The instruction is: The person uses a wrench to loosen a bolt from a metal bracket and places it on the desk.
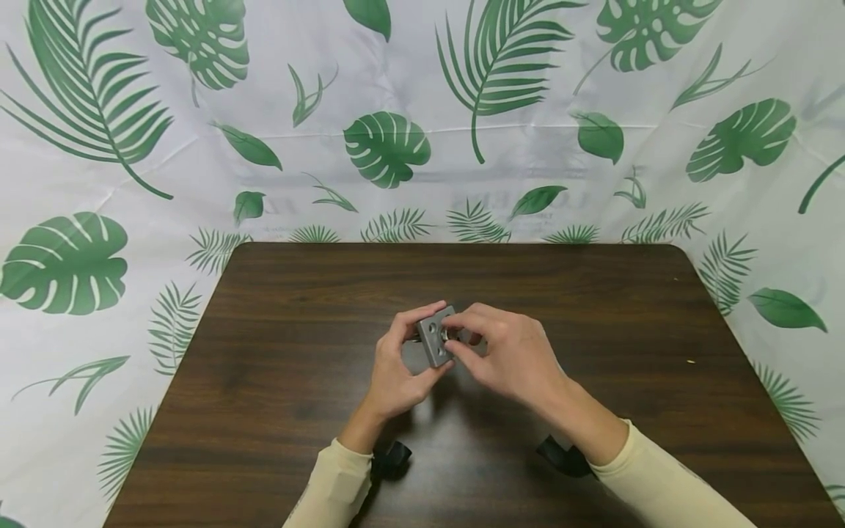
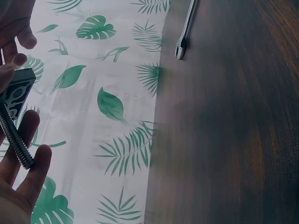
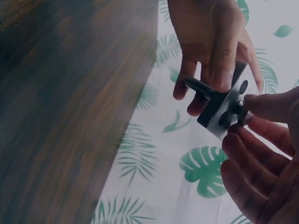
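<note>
My left hand [image 1: 396, 370] grips a small grey metal plate [image 1: 430, 350] by its edges, up off the table near the middle. The plate is pierced with several round holes. A threaded bolt [image 2: 17, 142] sticks out from its back, on the left hand's side. On the plate's other face, the thumb and fingertips of my right hand [image 1: 518, 356] pinch a small round metal piece [image 3: 241, 112] at the bolt's place. Those fingertips partly hide it, and I cannot tell whether it is a nut or the bolt's head.
A metal wrench [image 2: 183, 39] lies on the dark wooden table [image 1: 297, 330]. Black straps [image 1: 394, 460] hang by both wrists. Beyond the far edge stands a white sheet [image 1: 304, 198] with green leaves. A tiny yellowish speck [image 1: 690, 361] lies toward the right.
</note>
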`<state>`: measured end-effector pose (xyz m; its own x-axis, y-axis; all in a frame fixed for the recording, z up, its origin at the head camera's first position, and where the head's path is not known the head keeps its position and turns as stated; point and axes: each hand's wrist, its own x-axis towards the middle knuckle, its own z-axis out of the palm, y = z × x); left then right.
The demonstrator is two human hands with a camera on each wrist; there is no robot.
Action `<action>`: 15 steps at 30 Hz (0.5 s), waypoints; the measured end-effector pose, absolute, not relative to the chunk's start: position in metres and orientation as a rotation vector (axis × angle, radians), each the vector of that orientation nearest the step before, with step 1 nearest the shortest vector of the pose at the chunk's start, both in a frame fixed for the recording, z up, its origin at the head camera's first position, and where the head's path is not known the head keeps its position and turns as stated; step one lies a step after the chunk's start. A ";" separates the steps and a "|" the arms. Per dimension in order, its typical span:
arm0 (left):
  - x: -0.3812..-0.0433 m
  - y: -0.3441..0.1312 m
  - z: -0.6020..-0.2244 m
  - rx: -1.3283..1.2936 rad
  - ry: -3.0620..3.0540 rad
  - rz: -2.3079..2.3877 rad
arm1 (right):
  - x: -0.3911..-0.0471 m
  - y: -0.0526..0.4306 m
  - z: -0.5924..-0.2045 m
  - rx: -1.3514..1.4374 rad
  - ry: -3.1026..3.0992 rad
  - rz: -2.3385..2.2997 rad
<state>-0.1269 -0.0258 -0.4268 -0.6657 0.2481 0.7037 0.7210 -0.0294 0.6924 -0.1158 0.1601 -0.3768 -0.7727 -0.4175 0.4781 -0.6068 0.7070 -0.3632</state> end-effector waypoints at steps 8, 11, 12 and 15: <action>-0.126 -0.026 -0.427 -1.011 -1.885 -1.733 | -0.115 0.158 -0.376 0.701 -2.580 0.734; -0.125 -0.026 -0.428 -1.005 -1.890 -1.728 | -0.116 0.157 -0.377 0.691 -2.577 0.741; -0.125 -0.026 -0.428 -1.006 -1.892 -1.727 | -0.116 0.157 -0.377 0.695 -2.578 0.742; -0.124 -0.026 -0.428 -1.008 -1.894 -1.723 | -0.116 0.156 -0.377 0.719 -2.585 0.751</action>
<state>-0.1244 -0.0261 -0.4285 -0.6669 0.2473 0.7029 0.7232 -0.0126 0.6905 -0.1164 0.1560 -0.3767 -0.8083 -0.3703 0.4578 -0.5579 0.7302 -0.3944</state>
